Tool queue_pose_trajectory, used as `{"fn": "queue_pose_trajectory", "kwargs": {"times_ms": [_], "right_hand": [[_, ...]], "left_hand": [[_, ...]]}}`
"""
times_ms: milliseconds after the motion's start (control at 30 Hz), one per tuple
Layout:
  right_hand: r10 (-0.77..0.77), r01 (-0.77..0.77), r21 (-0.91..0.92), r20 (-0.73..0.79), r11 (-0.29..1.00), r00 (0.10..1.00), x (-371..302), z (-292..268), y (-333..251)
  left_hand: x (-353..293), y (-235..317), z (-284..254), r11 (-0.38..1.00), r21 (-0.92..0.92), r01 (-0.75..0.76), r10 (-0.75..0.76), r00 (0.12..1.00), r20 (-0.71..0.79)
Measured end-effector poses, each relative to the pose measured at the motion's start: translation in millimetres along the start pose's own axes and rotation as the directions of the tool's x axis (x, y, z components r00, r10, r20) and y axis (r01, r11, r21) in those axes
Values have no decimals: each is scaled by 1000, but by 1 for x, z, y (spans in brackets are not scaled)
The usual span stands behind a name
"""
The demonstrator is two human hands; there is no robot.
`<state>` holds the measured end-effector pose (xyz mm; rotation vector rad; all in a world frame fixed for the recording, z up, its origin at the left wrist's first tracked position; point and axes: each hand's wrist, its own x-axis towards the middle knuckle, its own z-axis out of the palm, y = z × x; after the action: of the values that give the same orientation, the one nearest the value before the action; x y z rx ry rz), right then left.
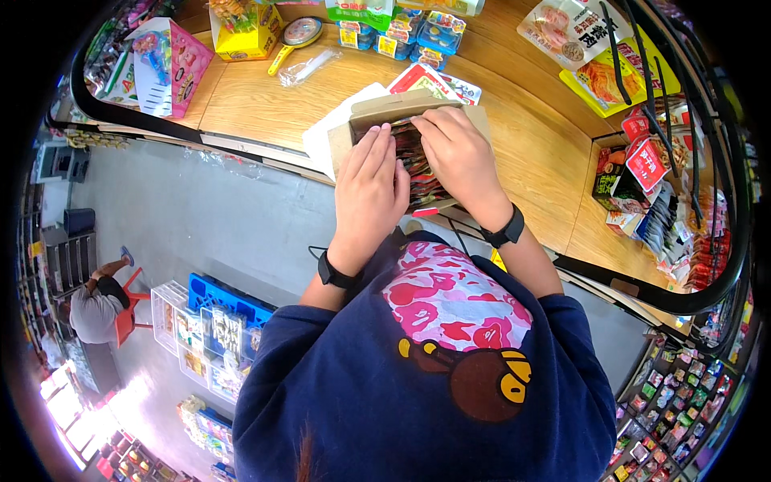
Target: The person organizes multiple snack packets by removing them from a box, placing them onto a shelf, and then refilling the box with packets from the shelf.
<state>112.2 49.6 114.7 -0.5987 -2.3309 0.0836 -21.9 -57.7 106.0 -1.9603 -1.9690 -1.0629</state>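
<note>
An open brown cardboard box [385, 106] sits at the counter's near edge, in front of me. Thin packets [416, 165] in dark and reddish wrappers stand on edge inside, packed closely. My left hand [369, 181] lies along the left side of the box, its fingers straight and close together over the rim, thumb beside the packets. From the right, my right hand [462, 149] reaches over the opening with bent, closed fingers. Its fingertips touch down among the packets, and whatever they pinch is hidden. Black bands circle both wrists.
White and red flat packages [422, 78] lie behind the box. Blue tubs [440, 34] are stacked farther back, near a yellow-handled round toy [301, 34]. Yellow food packets [614, 84] and a black wire rack [650, 88] stand right. A person [96, 313] sits far left.
</note>
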Motion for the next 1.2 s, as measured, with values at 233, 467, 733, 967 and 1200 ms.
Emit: {"fn": "queue_pose_trajectory", "kwargs": {"times_ms": [233,467,733,967,1200], "right_hand": [[3,1,-75,55,997,998,-2,1,-1],[-6,21,-165,92,986,996,0,4,0],[5,26,-174,177,984,984,1,6,2],[-5,59,-212,246,975,969,1,9,5],[20,43,-223,272,974,962,2,9,4]], "left_hand": [[3,4,-2,996,91,-3,-4,997,78],[5,5,-2,981,195,-2,-31,986,165],[8,6,0,970,244,-15,-42,972,230],[9,4,5,949,314,-45,-46,960,275],[11,3,6,953,299,-50,-38,959,282]]}}
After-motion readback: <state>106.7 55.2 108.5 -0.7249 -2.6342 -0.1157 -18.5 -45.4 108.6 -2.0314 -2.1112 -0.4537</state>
